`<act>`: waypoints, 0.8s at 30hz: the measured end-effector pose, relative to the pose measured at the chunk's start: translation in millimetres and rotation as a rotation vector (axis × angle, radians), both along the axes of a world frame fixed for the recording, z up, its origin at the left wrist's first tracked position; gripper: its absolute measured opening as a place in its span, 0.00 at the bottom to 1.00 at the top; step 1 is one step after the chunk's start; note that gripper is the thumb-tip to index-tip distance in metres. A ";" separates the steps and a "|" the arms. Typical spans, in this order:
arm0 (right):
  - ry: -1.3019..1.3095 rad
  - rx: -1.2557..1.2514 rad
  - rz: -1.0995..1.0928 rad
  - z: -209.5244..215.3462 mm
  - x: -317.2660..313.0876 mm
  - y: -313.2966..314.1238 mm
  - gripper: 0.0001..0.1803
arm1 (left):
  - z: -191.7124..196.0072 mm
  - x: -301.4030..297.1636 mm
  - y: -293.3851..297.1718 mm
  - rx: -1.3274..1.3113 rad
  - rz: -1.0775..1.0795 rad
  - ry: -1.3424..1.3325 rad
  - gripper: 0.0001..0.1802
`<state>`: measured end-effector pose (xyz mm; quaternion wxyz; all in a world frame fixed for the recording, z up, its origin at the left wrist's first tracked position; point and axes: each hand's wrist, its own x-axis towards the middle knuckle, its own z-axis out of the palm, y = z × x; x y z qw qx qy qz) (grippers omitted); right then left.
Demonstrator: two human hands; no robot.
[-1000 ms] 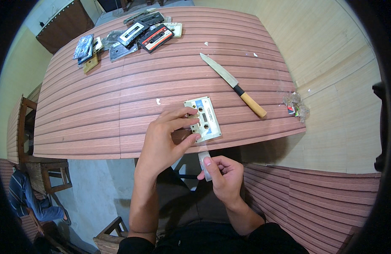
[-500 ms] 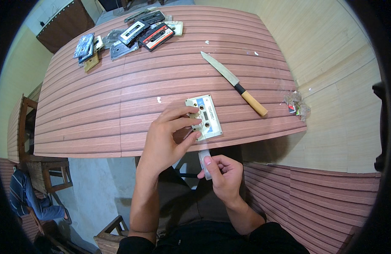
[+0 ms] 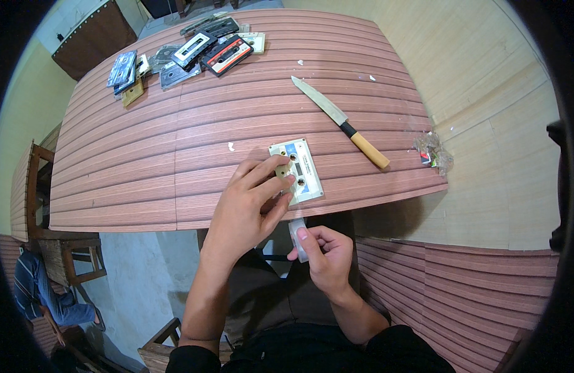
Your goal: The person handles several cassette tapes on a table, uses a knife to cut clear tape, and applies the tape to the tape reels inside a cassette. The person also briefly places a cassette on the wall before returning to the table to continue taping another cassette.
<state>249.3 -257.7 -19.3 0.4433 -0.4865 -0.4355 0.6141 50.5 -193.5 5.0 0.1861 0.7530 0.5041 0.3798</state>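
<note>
A white cassette tape (image 3: 309, 179) with a blue-patterned label lies flat near the table's front edge. My left hand (image 3: 248, 196) rests over its left side, fingers spread and fingertips touching the cassette. Just beyond the table edge, my right hand (image 3: 327, 256) pinches a roll of clear tape (image 3: 297, 239) between thumb and fingers. What looks like a clear strip runs from the roll toward the cassette's near edge, close to my left thumb; its far end is hidden under my left fingers.
A knife (image 3: 343, 124) with a wooden handle lies right of the cassette, its tip pointing away. Several cassettes (image 3: 194, 51) are heaped at the far left of the table (image 3: 113, 180). Crumpled clear wrapping (image 3: 435, 154) sits by the right wall. A seated person's legs (image 3: 54, 295) show at left.
My left fingers have shifted slightly and bent a little more over the cassette. My right hand still holds the tape roll in nearly the same place. The view has shifted slightly.
</note>
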 end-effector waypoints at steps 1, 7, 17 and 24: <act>-0.013 0.006 -0.002 0.1 0.0 -0.1 0.17 | 0.4 -0.6 0.0 -0.004 -0.005 0.002 0.17; -0.021 0.013 0.005 0.8 0.2 -0.3 0.16 | 7.3 -8.0 1.3 -0.061 -0.050 -0.028 0.19; -0.020 0.012 -0.002 -1.9 0.4 -0.5 0.17 | -0.4 6.6 6.2 -0.076 0.115 -0.127 0.13; -0.027 0.006 0.000 -3.4 0.7 -0.5 0.16 | 8.0 25.4 12.7 -0.295 0.305 -0.389 0.16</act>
